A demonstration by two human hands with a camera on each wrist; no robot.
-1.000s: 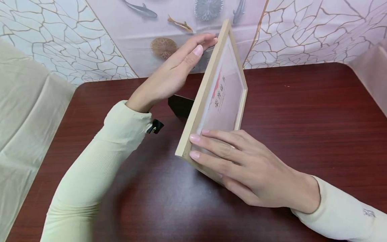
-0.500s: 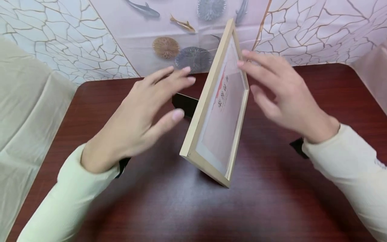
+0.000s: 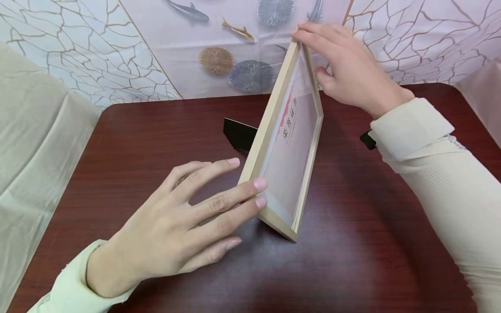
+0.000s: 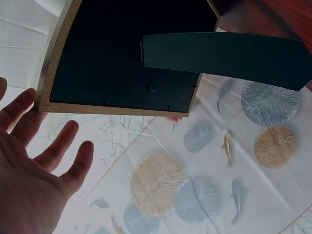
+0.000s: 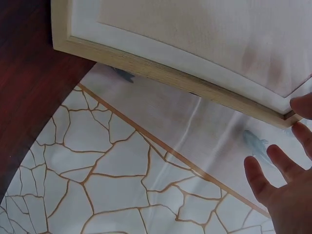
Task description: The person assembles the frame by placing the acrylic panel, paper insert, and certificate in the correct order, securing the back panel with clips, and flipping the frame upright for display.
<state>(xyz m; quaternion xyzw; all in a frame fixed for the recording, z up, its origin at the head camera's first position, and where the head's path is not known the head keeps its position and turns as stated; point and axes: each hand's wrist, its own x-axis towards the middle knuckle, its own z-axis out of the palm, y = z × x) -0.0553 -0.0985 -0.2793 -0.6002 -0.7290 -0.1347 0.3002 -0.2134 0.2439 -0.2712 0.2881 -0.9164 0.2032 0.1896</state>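
A light wooden picture frame (image 3: 270,108) stands leaning on the table, with a printed certificate (image 3: 293,156) behind its clear front. From its black back panel (image 4: 107,53) a black stand leg (image 3: 239,134) sticks out to the left. My left hand (image 3: 172,226), fingers spread and mostly straight, has two fingertips over the frame's near left corner. At the far top corner, my right hand (image 3: 348,69) lays extended fingertips on the wood. Its thumb stays lower, beside the right side. In the right wrist view, fingertips of the right hand (image 5: 292,195) meet the frame's corner.
The frame stands on a dark red wooden table (image 3: 156,130) with rounded far corners. Behind it hangs a cloth backdrop (image 3: 188,56) with fish and gold crack lines. Pale fabric (image 3: 35,152) drapes along the left side.
The right hand has left the frame's near lower part and moved up to its far top corner. The left hand has come down from the upper edge to the near left corner. The frame barely moves.
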